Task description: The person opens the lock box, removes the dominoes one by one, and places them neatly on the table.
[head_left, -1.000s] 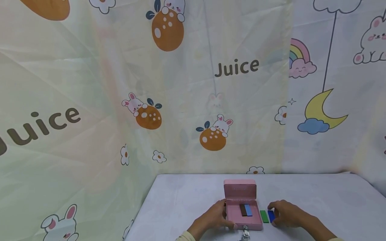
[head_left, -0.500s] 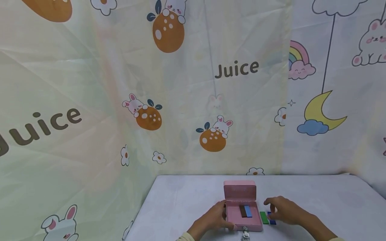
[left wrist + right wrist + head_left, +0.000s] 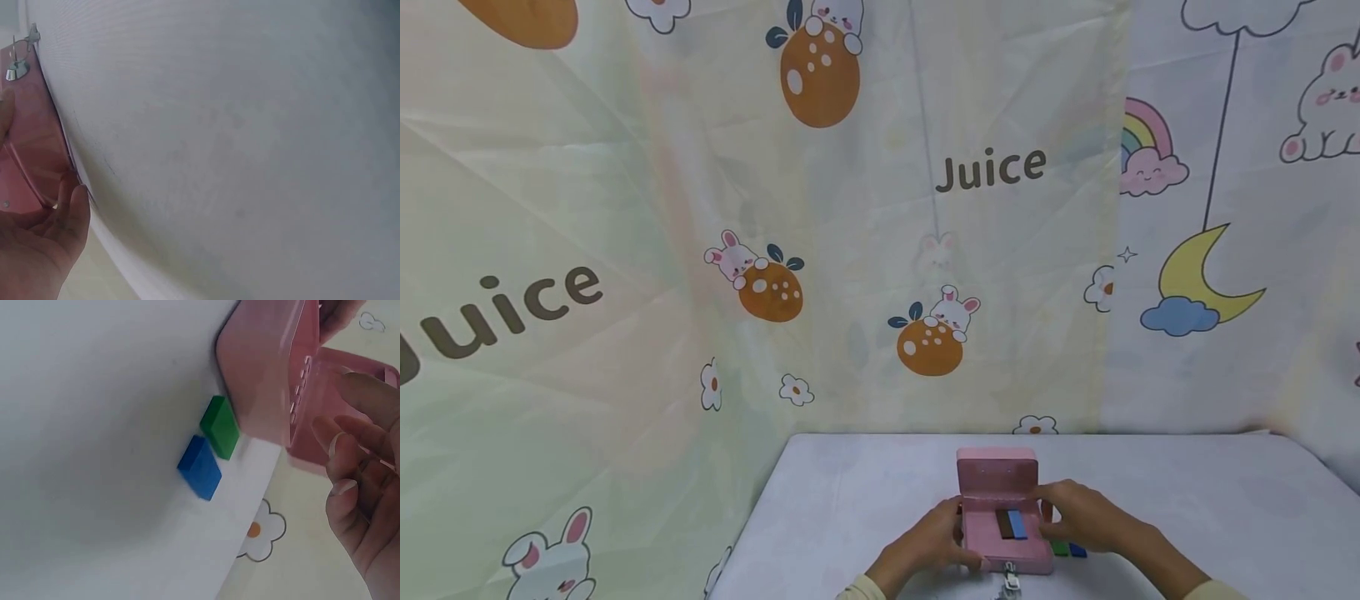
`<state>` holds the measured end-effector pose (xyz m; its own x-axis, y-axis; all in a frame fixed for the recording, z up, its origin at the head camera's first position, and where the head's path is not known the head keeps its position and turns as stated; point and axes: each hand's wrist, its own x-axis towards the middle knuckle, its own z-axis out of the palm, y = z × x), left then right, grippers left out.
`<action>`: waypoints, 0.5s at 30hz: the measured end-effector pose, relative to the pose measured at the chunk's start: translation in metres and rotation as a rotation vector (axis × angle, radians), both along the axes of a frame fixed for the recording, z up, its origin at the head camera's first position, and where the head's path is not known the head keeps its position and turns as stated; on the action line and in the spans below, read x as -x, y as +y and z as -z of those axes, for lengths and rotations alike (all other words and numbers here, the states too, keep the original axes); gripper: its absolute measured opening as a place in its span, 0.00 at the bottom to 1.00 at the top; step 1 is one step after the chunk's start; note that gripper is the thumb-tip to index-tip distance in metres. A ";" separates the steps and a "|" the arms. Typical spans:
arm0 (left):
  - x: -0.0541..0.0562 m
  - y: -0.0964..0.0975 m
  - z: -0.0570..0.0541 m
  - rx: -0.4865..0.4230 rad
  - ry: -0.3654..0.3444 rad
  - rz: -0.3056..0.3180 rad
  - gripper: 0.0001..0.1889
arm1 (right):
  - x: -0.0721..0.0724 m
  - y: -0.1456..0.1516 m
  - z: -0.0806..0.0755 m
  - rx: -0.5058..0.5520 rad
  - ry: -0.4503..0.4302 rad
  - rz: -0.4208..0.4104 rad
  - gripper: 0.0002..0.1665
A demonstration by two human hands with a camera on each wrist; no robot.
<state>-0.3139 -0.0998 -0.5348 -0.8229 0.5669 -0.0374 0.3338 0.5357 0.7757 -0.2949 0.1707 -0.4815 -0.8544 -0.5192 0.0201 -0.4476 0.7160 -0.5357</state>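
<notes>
A pink metal box (image 3: pixel 1026 567) with its lid (image 3: pixel 997 477) raised stands on the white table. My left hand (image 3: pixel 928 537) holds its left side, thumb at the front corner and fingers farther back; the left wrist view shows this hand (image 3: pixel 44 250) against the pink wall (image 3: pixel 37 125). Inside lie a brown block (image 3: pixel 1004 524) and a light blue block (image 3: pixel 1017 524), side by side. My right hand (image 3: pixel 1086 517) is at the box's right edge near the lid, fingers loosely bent and holding nothing. Below it lie a green block (image 3: pixel 220 428) and a dark blue block (image 3: pixel 200 469).
A metal latch (image 3: pixel 1011 575) hangs at the box's front. The white table (image 3: pixel 850 483) extends to both sides and behind the box. Printed fabric curtains (image 3: pixel 850 208) close off the back and the left.
My right hand has come off the dark blue block and moved left to the box's right edge. That block now lies closer to the green one. My left hand stays on the box.
</notes>
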 end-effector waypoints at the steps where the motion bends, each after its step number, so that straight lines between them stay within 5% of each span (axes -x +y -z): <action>1: 0.000 0.000 0.000 -0.001 -0.003 0.001 0.44 | 0.000 -0.002 0.000 0.001 0.005 -0.008 0.25; 9: 0.003 0.001 0.002 0.001 -0.004 0.006 0.41 | 0.003 -0.017 0.008 -0.013 0.068 -0.031 0.21; 15: 0.002 0.001 0.001 -0.001 -0.023 0.006 0.41 | 0.003 -0.030 0.015 -0.065 0.038 0.076 0.21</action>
